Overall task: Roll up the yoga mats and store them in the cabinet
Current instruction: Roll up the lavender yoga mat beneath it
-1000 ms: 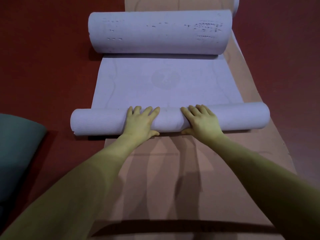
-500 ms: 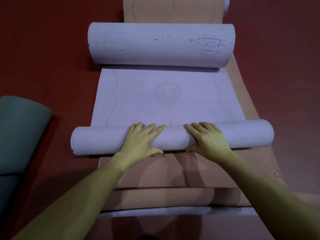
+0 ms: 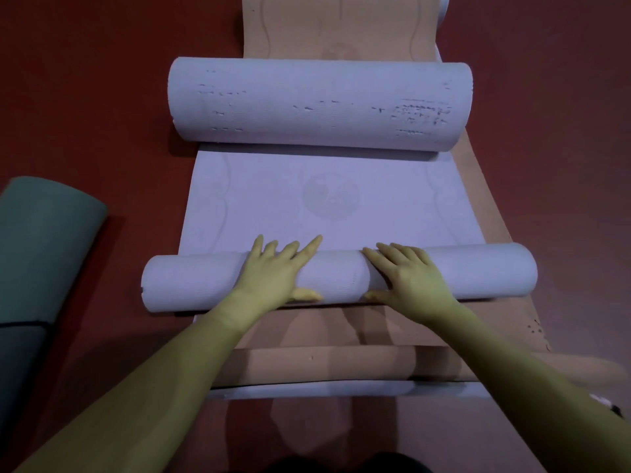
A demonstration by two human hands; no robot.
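A lavender yoga mat lies across a tan mat on the red floor. Its near end is a thin roll, its far end a thick roll, with a flat stretch between them. My left hand presses flat on the thin roll left of centre, fingers straight and spread. My right hand presses on it just right of centre, fingers straight too. Both thumbs sit at the roll's near side.
A rolled dark green mat lies at the left on the red floor. The tan mat's near end is curled into a low roll close to me, with a lavender edge under it.
The thin roll has moved a little farther along the flat stretch under both hands and grown slightly thicker. My left fingers now reach over its top. The view has tilted down.
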